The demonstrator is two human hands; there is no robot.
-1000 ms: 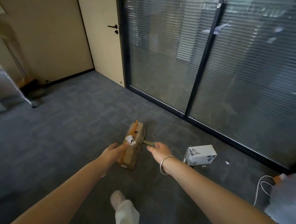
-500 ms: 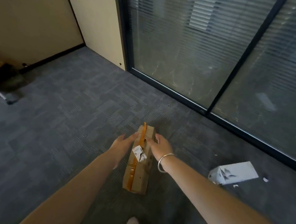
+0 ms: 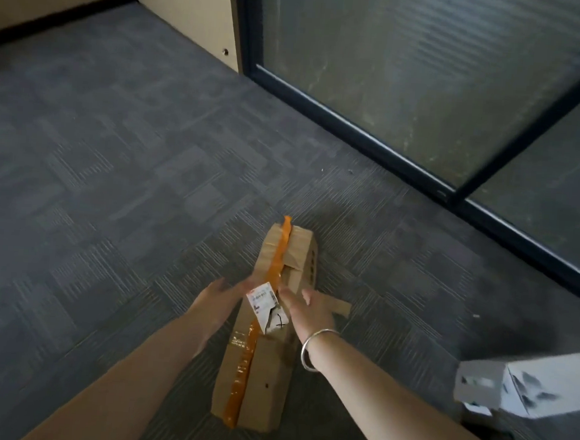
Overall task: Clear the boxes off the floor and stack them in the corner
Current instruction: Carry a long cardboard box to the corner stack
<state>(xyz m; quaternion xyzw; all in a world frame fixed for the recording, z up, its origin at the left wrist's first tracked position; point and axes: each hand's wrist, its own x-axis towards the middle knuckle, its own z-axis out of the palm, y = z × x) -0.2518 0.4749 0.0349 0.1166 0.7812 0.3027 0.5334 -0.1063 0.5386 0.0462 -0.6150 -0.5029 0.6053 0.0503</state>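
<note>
Since a moment ago: I see both hands now closed in on the long cardboard box (image 3: pixel 267 324), one at each side; the view has dipped toward the floor.
Left hand (image 3: pixel 219 300): fingers straight, flat against the box's left side by the torn label (image 3: pixel 266 302).
Right hand (image 3: pixel 304 312): fingers straight, lying along the box's right side; bangle (image 3: pixel 314 348) on the wrist.
Box: lying on grey carpet (image 3: pixel 113 173), orange tape (image 3: pixel 256 337) along its top.
Near right: white box (image 3: pixel 538 385), well apart.
Far: glass partition (image 3: pixel 429 75).

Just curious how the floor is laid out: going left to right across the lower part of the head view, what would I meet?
Left hand → cardboard box → right hand → white box.
</note>
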